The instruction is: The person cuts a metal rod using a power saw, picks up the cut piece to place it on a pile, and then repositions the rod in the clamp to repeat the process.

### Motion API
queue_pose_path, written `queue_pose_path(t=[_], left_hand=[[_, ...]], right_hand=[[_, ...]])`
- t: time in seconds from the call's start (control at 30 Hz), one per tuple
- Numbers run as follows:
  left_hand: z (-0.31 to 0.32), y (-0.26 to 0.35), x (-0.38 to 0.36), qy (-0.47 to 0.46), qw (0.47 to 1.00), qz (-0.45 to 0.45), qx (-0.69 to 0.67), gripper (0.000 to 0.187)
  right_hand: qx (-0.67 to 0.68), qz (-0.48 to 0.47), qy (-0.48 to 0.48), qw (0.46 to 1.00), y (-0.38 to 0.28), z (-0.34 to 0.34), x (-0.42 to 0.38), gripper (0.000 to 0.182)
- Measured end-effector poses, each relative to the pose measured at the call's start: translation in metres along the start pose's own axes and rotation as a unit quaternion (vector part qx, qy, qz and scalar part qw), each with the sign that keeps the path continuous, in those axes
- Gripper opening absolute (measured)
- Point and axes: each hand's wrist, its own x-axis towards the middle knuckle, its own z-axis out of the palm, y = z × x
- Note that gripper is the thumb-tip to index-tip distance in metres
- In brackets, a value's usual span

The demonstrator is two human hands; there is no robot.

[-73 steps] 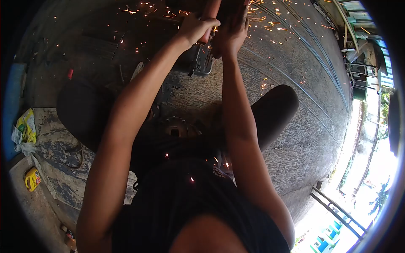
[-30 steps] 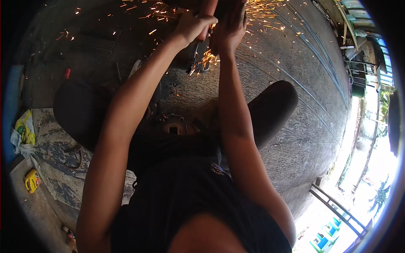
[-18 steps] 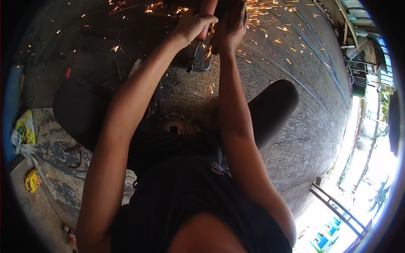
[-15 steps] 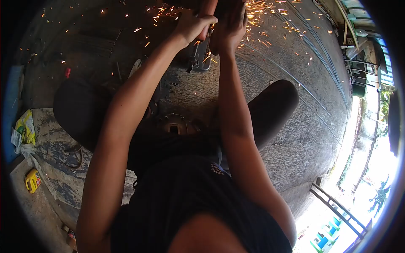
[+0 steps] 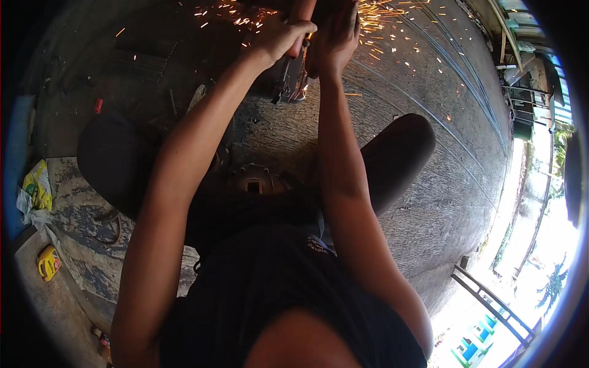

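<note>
At the top edge, my left hand [image 5: 279, 40] is closed around the orange-red handle [image 5: 302, 11] of a tool whose dark body is mostly out of view. A narrow metal frame [image 5: 286, 83] extends toward me below the handle. Just to the right, my right hand [image 5: 335, 44] lies alongside the tool, its darkened fingers stretched forward. What its palm touches is hidden, and its fingertips are near the image's top edge. Bright sparks [image 5: 374, 21] spray out on both sides of the hands.
My bent knees [image 5: 402, 141] flank the work on the rough floor [image 5: 423, 214]. Long thin rods [image 5: 472, 86] lie at right. A small red object [image 5: 98, 105], a yellow bag [image 5: 40, 186] and a yellow container [image 5: 49, 263] are at left. A metal rail [image 5: 491, 303] stands lower right.
Both hands keep nearly the same position. The spark pattern differs, with fewer sparks at far left and a bright glow now at the near end of the metal frame.
</note>
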Motion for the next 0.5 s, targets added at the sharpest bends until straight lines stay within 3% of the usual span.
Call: queue_pose_path(t=[0.2, 0.4, 0.5], left_hand=[[0.0, 0.002, -0.003, 0.007, 0.998, -0.066, -0.008, 0.023], [0.001, 0.002, -0.004, 0.009, 0.999, -0.042, -0.001, 0.026], [-0.002, 0.002, -0.003, -0.014, 0.998, -0.059, -0.004, 0.025]], right_hand=[[-0.011, 0.096, -0.016, 0.995, -0.004, 0.0, -0.001, 0.06], [-0.032, -0.025, 0.01, 0.999, 0.007, 0.0, -0.001, 0.06], [0.078, 0.049, -0.008, 0.996, -0.002, 0.0, 0.0, 0.06]])
